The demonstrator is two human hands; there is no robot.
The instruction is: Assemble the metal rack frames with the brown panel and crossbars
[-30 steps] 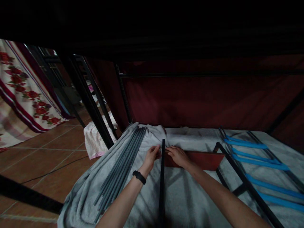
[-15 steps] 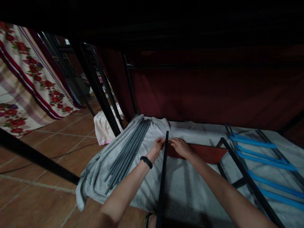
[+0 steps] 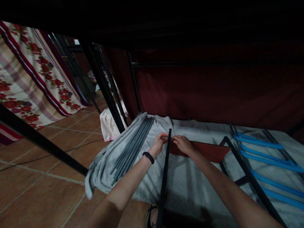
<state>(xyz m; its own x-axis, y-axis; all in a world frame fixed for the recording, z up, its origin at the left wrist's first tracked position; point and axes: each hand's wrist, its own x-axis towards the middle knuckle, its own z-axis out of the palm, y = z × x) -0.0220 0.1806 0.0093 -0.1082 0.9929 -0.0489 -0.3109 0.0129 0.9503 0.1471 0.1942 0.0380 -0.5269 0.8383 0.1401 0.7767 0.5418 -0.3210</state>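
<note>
A long black metal bar (image 3: 164,180) runs away from me over a grey cloth (image 3: 185,186). At its far end it meets a reddish-brown panel (image 3: 209,152) that stands on edge. My left hand (image 3: 161,141), with a black band on the wrist, has its fingers curled around the top of the bar. On the other side of the bar my right hand (image 3: 182,144) rests on the panel's near end, fingers pressed against it. What exactly either hand's fingertips pinch is hidden in the dim light.
A bundle of grey rods (image 3: 133,144) lies on the cloth at the left. A black frame with blue straps (image 3: 258,148) lies at the right. Black metal posts (image 3: 102,85), a floral curtain (image 3: 35,82) and a tiled floor (image 3: 47,177) are on the left. A dark red cloth wall (image 3: 213,91) stands behind.
The view has swung to the right and slightly up; both hands stay at the joint of bar and panel, barely shifting.
</note>
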